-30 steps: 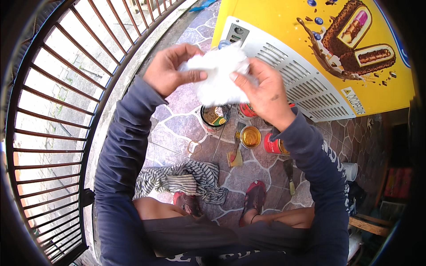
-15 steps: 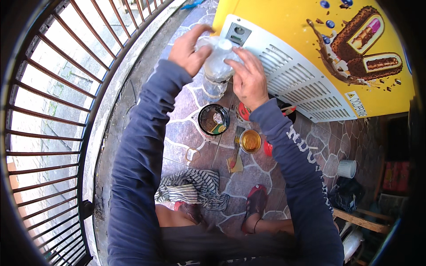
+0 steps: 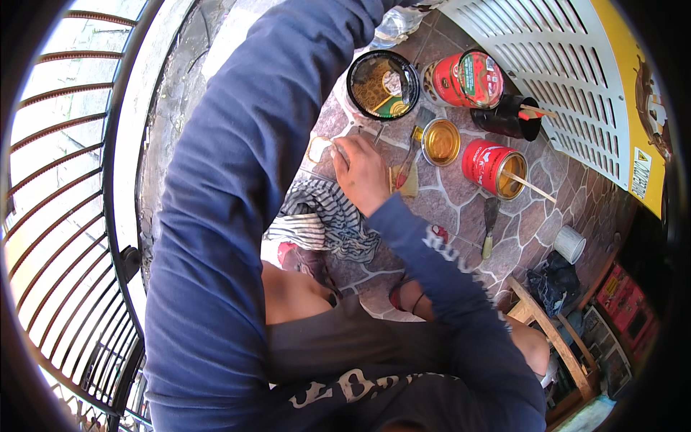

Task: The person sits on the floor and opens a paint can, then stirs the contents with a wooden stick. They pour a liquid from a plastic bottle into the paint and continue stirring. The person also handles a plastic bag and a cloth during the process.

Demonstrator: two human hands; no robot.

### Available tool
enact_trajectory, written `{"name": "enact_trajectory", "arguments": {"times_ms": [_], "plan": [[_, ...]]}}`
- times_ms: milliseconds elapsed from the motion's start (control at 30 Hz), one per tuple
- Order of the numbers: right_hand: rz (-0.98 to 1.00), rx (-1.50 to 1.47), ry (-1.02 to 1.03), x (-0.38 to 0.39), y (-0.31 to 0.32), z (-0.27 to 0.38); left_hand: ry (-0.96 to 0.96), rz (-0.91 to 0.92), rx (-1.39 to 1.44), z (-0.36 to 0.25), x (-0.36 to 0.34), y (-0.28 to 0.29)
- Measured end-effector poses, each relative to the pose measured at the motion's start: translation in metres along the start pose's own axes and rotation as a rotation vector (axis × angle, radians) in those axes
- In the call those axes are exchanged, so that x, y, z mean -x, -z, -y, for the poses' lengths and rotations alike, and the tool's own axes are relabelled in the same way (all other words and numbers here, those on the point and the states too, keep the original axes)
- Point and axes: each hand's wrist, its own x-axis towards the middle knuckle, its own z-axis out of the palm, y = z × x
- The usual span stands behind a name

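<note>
My left hand is out of sight past the top edge, where its sleeved forearm rises beside a clear plastic bottle [image 3: 392, 29]. My right hand [image 3: 360, 169] is down at floor level, fingertips closed on the edge of a thin tan rubber band [image 3: 314, 151]. Around it are a black-rimmed tub [image 3: 381, 83], a red-labelled can [image 3: 461, 81], a black container with sticks [image 3: 497, 119], a round lid of amber liquid [image 3: 440, 142], a red can with a stick [image 3: 481, 164], a brush [image 3: 405, 162] and a striped cloth [image 3: 331, 219] beside my foot.
A barred railing [image 3: 57, 173] curves along the left. A yellow freezer with a vented panel [image 3: 576, 86] fills the upper right. A putty knife [image 3: 488, 234] and white bucket [image 3: 568, 243] lie on the tiled floor, with dark fabric [image 3: 553, 281] and wooden frames [image 3: 547, 338] at lower right.
My left arm has risen to the top edge. My right hand has left the bottle and white plastic and come down onto the rubber band. The view has shifted, showing more of the cans.
</note>
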Motion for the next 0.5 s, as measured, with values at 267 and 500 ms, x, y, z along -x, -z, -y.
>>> {"name": "enact_trajectory", "arguments": {"times_ms": [267,500], "plan": [[-0.145,0.199,0.04,0.003,-0.058,-0.045,0.214,0.011,0.151,-0.012,0.008,-0.002],[0.03,-0.567,-0.293,0.01,0.029,0.0,0.19,-0.031,0.054,-0.01,0.008,-0.001]]}}
